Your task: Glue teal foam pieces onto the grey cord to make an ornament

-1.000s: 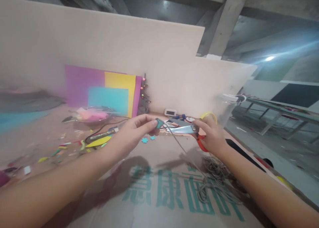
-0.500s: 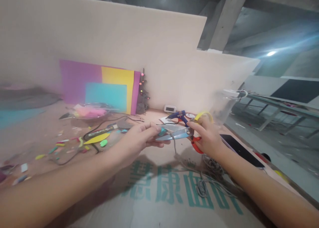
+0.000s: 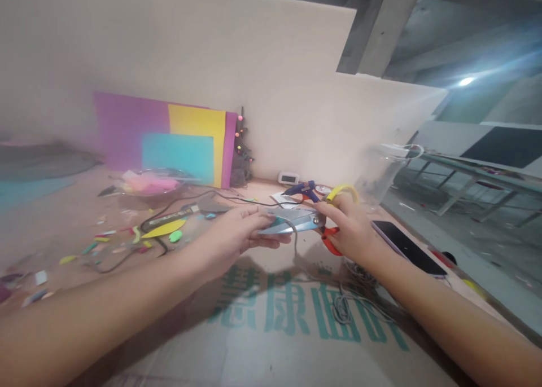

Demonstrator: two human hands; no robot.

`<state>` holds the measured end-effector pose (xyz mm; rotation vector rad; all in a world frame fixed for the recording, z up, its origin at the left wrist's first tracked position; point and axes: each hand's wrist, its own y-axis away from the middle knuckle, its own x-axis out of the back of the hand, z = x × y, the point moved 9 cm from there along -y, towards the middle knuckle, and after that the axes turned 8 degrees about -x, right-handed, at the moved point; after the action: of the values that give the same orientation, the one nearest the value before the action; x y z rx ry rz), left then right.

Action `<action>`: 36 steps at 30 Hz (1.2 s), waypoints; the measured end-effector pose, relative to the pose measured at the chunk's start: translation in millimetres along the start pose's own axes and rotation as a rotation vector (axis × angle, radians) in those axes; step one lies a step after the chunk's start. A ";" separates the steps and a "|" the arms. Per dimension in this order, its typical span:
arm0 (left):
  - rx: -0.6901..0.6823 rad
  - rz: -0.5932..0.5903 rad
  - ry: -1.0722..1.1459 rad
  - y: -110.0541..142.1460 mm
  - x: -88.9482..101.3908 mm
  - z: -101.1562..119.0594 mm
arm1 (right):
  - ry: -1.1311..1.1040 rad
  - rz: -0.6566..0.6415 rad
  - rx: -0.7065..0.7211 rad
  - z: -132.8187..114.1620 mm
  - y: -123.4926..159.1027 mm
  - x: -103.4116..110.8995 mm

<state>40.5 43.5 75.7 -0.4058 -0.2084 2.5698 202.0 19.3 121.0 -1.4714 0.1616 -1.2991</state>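
My right hand [image 3: 349, 226] grips scissors [image 3: 298, 224] by their handles, one loop yellow and the other red. The blades point left and reach my left hand [image 3: 249, 229]. Between the fingertips of that hand is a small teal piece [image 3: 276, 221], mostly hidden by fingers and blades. Grey cord [image 3: 295, 245] crosses the blades and hangs down to a loose tangle [image 3: 342, 308] on the printed cardboard [image 3: 254, 353]. Whether the cord lies between the blades or over them, I cannot tell.
Beyond the scissors lie a blue glue gun [image 3: 300, 189] and a small white clock-like device [image 3: 288, 177]. A phone [image 3: 409, 247] rests at right. Coloured scraps [image 3: 101, 239], a cutter-like tool [image 3: 167, 218] and a black cable lie left. Coloured sheets [image 3: 190, 150] lean on the board.
The scissor blades have come closer together and lie further over the left fingertips, covering more of the teal piece. The whole view has shifted slightly.
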 end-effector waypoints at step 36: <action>0.009 0.076 -0.014 -2.6 11.6 -3.3 | -0.203 -0.146 -0.531 61.0 8.1 -32.5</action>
<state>33.3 52.0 70.3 -0.3996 -0.1893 2.6480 240.0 76.2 108.2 -2.0894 0.2845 -1.2677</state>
